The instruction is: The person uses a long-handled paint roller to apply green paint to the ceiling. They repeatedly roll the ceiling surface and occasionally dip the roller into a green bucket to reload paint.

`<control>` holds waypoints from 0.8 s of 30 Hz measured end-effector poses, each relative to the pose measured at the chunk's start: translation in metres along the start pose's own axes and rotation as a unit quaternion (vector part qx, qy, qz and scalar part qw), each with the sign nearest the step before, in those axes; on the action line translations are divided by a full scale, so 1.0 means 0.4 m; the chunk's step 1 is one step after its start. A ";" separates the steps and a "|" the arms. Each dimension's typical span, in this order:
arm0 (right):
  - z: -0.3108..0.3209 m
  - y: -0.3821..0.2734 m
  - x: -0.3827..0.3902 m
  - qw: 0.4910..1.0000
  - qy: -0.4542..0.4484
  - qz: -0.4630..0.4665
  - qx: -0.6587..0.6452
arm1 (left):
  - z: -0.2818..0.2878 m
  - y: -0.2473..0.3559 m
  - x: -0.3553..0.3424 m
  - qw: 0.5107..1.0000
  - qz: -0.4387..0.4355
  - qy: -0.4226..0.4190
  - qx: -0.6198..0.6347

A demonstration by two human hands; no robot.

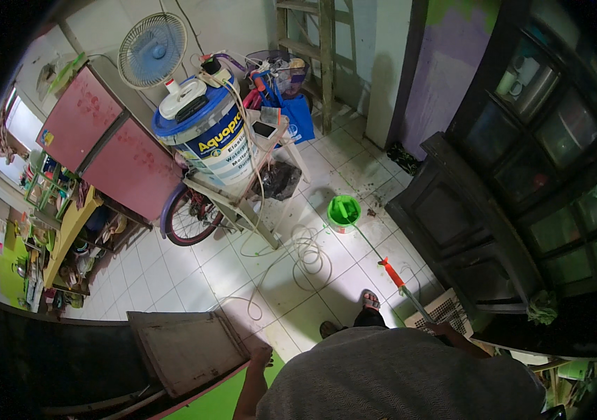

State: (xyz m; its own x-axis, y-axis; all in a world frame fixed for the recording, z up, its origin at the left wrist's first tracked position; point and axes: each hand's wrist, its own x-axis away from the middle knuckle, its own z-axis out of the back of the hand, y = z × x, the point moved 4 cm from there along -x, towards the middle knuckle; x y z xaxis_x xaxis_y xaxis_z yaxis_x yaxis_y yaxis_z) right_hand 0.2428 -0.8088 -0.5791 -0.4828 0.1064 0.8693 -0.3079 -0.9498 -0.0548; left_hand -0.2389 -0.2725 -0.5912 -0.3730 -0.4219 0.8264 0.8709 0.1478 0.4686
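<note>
My right hand [441,329] is closed around the metal pole of a paint roller [391,271] with an orange grip. The pole slants away from me, and its far end reaches into a small bucket [343,214] of bright green paint on the tiled floor. A green-coated roller head rests at the bucket's mouth. My left hand [262,355] hangs low at my left, fingers apart and loosely bent, with nothing seen in it. It is beside the edge of a brown wooden cabinet panel [183,350]; whether it touches it I cannot tell.
A coiled pale hose [305,260] lies on the floor. Further off, a large paint tub [204,140] stands on a wooden stand, with a fan [153,50] behind it. Right are a dark cabinet [466,224] and a white plastic crate [445,313]. A ladder [326,63] leans at the back.
</note>
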 end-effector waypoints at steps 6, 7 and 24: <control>0.010 -0.018 0.020 1.000 -0.024 0.019 -0.001 | -0.001 0.096 0.051 0.991 0.126 0.054 0.007; 0.010 -0.018 0.021 0.999 -0.027 0.019 -0.004 | -0.004 0.092 0.047 0.990 0.128 0.057 0.008; -0.015 -0.003 0.019 0.995 -0.019 0.037 -0.091 | -0.026 0.049 0.017 0.997 0.066 0.033 0.000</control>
State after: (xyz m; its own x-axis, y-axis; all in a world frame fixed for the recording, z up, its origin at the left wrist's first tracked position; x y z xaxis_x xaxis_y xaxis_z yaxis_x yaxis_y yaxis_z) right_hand 0.2348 -0.8050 -0.5755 -0.4792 0.0231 0.8774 -0.4182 -0.8849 -0.2052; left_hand -0.2209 -0.2818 -0.5797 -0.2328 -0.4575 0.8582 0.9108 0.2069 0.3573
